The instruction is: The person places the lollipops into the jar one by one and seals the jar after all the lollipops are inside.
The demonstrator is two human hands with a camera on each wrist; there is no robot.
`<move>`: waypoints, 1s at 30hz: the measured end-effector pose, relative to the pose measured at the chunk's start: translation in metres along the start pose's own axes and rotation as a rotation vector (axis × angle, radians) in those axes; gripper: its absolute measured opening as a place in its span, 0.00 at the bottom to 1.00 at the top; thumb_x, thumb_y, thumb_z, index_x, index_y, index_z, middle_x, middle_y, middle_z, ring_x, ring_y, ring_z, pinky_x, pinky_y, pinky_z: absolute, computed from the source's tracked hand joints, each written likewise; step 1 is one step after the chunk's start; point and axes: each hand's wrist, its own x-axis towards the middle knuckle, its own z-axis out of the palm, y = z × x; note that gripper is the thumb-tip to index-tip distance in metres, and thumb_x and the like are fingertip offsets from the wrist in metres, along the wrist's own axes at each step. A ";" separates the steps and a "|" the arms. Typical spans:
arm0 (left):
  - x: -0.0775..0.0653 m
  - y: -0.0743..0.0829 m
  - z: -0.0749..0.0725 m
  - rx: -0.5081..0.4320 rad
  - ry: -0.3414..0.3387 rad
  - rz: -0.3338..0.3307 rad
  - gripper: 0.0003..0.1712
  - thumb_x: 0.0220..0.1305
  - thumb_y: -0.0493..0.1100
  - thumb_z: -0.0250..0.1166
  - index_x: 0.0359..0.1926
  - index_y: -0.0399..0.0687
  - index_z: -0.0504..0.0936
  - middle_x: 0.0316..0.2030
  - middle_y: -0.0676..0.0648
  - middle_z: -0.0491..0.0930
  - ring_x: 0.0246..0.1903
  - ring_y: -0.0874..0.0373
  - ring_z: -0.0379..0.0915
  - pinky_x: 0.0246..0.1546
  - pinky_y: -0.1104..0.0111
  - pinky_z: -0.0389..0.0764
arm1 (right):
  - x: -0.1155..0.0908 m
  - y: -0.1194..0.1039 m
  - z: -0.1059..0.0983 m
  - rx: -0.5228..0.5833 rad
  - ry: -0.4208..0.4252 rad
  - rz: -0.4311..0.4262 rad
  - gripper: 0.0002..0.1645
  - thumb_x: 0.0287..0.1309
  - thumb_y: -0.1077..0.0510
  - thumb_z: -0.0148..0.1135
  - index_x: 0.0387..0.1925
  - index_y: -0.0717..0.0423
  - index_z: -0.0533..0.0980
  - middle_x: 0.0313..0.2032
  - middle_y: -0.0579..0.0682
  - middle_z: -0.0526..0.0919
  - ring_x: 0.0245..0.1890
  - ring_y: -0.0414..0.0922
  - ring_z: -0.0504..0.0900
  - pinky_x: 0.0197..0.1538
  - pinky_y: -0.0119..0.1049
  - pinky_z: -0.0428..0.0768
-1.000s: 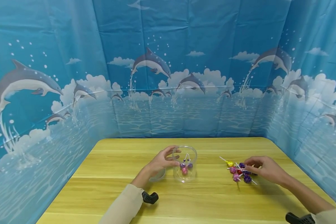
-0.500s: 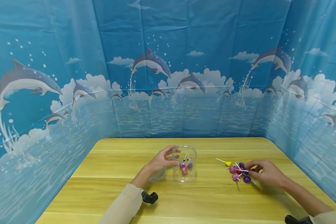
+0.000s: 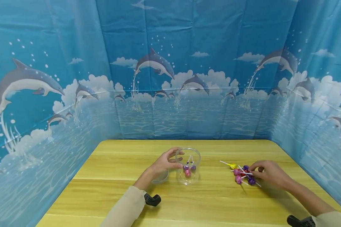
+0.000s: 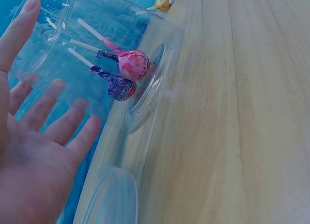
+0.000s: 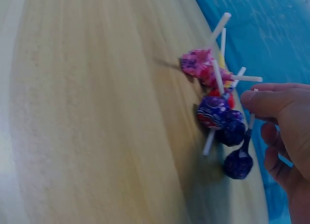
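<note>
A clear plastic jar (image 3: 188,148) stands uncovered on the table, with a pink lollipop (image 3: 188,173) and two purple lollipops inside. My left hand (image 3: 163,164) is beside it, fingers extended behind and thumb in front; fingertips touch the wall while the palm stays apart. To the right, my right hand (image 3: 268,172) pinches the white stick of a dark purple lollipop (image 5: 238,163) between thumb and forefinger, its head hanging low. Next to those fingers lies a pile with purple (image 5: 213,112), pink (image 5: 196,63), red and yellow (image 3: 232,166) lollipops. Some sticks cross and partly hide others.
A clear round lid (image 4: 116,200) lies on the wooden table (image 3: 116,176), left of the jar and partly behind my left wrist. Blue dolphin-print curtains (image 3: 170,119) surround the table's back and sides.
My right hand has lowered slightly and its thumb and forefinger have come together on a stick. The yellow lollipop has shifted a little left. My left hand and the jar remain in place.
</note>
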 end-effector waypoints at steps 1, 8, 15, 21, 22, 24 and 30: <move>0.000 0.000 0.000 -0.002 -0.001 0.001 0.42 0.70 0.37 0.70 0.79 0.49 0.60 0.75 0.33 0.59 0.74 0.34 0.54 0.63 0.57 0.75 | -0.001 0.000 -0.003 -0.011 0.013 -0.010 0.04 0.62 0.64 0.73 0.37 0.52 0.88 0.34 0.43 0.86 0.28 0.32 0.74 0.27 0.33 0.75; 0.001 0.001 -0.001 0.003 0.001 0.000 0.44 0.69 0.38 0.72 0.80 0.49 0.60 0.74 0.36 0.62 0.74 0.34 0.54 0.63 0.56 0.75 | -0.003 0.000 -0.025 -0.056 0.088 -0.035 0.05 0.64 0.64 0.71 0.38 0.52 0.87 0.34 0.39 0.86 0.29 0.31 0.77 0.27 0.34 0.78; 0.000 -0.001 -0.002 0.003 -0.006 0.008 0.45 0.68 0.40 0.72 0.80 0.49 0.60 0.74 0.38 0.63 0.74 0.34 0.54 0.63 0.56 0.75 | 0.001 -0.002 -0.040 -0.067 0.145 -0.041 0.04 0.66 0.64 0.69 0.38 0.52 0.85 0.32 0.35 0.83 0.28 0.34 0.80 0.27 0.34 0.79; 0.000 0.001 -0.004 0.016 -0.008 0.008 0.44 0.69 0.40 0.72 0.79 0.50 0.60 0.74 0.38 0.63 0.74 0.35 0.54 0.62 0.56 0.77 | 0.011 -0.011 -0.047 -0.056 0.140 0.013 0.02 0.69 0.61 0.67 0.40 0.54 0.85 0.34 0.41 0.86 0.30 0.39 0.84 0.28 0.35 0.80; 0.000 0.001 -0.004 0.017 -0.009 0.008 0.44 0.69 0.40 0.72 0.80 0.50 0.60 0.74 0.38 0.63 0.74 0.34 0.54 0.62 0.56 0.77 | 0.012 -0.013 -0.048 -0.051 0.136 0.027 0.02 0.70 0.61 0.67 0.40 0.54 0.85 0.34 0.42 0.86 0.30 0.38 0.84 0.28 0.35 0.80; 0.000 0.001 -0.004 0.021 -0.014 0.007 0.45 0.69 0.40 0.71 0.80 0.49 0.59 0.74 0.39 0.63 0.74 0.34 0.54 0.62 0.56 0.76 | 0.015 -0.017 -0.049 -0.036 0.130 0.053 0.03 0.70 0.60 0.67 0.41 0.55 0.84 0.35 0.44 0.86 0.30 0.39 0.84 0.28 0.36 0.80; -0.001 0.003 -0.001 0.019 -0.012 -0.009 0.44 0.70 0.38 0.70 0.80 0.49 0.58 0.74 0.37 0.62 0.74 0.35 0.54 0.63 0.56 0.75 | 0.021 -0.026 -0.049 0.038 0.123 0.120 0.08 0.73 0.56 0.64 0.44 0.58 0.83 0.36 0.47 0.85 0.31 0.40 0.84 0.28 0.38 0.79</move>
